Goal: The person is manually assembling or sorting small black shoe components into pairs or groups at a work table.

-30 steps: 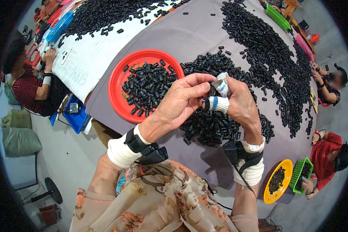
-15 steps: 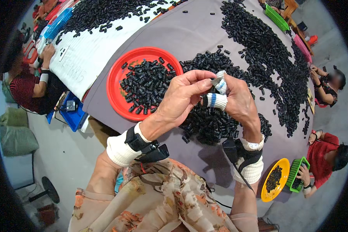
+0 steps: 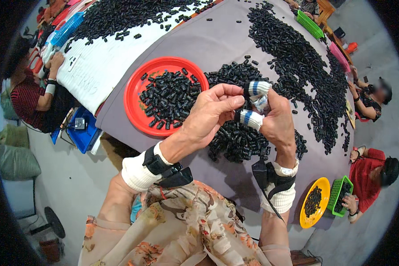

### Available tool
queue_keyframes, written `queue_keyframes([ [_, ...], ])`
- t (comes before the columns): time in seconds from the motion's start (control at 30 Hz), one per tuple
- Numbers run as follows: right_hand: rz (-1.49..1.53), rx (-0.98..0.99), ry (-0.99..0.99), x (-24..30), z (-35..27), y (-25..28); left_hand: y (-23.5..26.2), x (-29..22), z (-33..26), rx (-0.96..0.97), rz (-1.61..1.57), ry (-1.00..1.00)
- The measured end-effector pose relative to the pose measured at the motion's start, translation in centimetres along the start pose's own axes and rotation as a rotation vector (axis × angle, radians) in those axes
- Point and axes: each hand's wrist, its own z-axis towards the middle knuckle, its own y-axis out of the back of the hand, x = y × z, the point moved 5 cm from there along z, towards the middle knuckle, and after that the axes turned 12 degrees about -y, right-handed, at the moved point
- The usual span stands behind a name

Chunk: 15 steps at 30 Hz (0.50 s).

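My left hand (image 3: pixel 208 115) is closed, its thumb and fingertips pinched together above the black pile. What they pinch is too small and hidden to name. Close against it, my right hand (image 3: pixel 279 122) is curled, with white, blue-striped covers (image 3: pixel 252 119) on its fingers. Something shiny and whitish shows between those covered fingers, but I cannot make out what it is. Beneath both hands lies a heap of small black cylindrical parts (image 3: pixel 237 142). To the left, a red round tray (image 3: pixel 131 104) holds many more of these black parts.
Black parts (image 3: pixel 292 48) spread across the grey tablecloth (image 3: pixel 181 48). A yellow plate (image 3: pixel 325 188) and green basket (image 3: pixel 348 184) stand at right beside a person in red (image 3: pixel 369 175). Another person (image 3: pixel 29 95) works at left by a white-covered table (image 3: pixel 91 73). A blue bin (image 3: pixel 89 141) stands below.
The right hand's covered fingers have spread apart and turned beside the left fingertips. A grey, pointed thing seen at the fingertips earlier no longer shows. The view has shifted slightly.
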Motion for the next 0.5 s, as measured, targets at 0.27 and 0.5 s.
queue_keyframes([
  [0.27,0.008,0.000,-0.047,0.0,-1.1,0.3,-0.4,0.0,-0.5,0.047,0.057,0.033],
  [0.5,0.047,-0.044,-0.040,-1.5,-1.5,0.2,-0.4,0.5,-0.7,0.098,-0.090,0.078],
])
